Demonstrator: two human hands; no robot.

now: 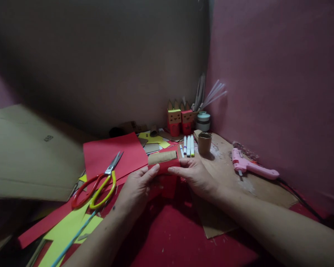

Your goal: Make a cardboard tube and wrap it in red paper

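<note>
A brown cardboard tube (163, 157) lies sideways in front of me, with a strip of red paper (164, 168) along its near side. My left hand (137, 185) grips the left end of the strip, thumb on top. At the other end, my right hand (196, 173) pinches the red paper between thumb and fingers. The fingers beneath the paper are partly hidden. Left of my left hand, scissors (109, 170) with one red and one yellow handle rest on a red paper sheet (119, 148).
A pink glue gun (253, 167) lies at the right, its cord trailing off. Several markers (188, 145) and an upright cardboard tube (204, 144) stand beyond my right hand. Two red animal-faced figures (174, 120) and a lidded jar (203, 121) are at the back. Cardboard (30, 159) leans left.
</note>
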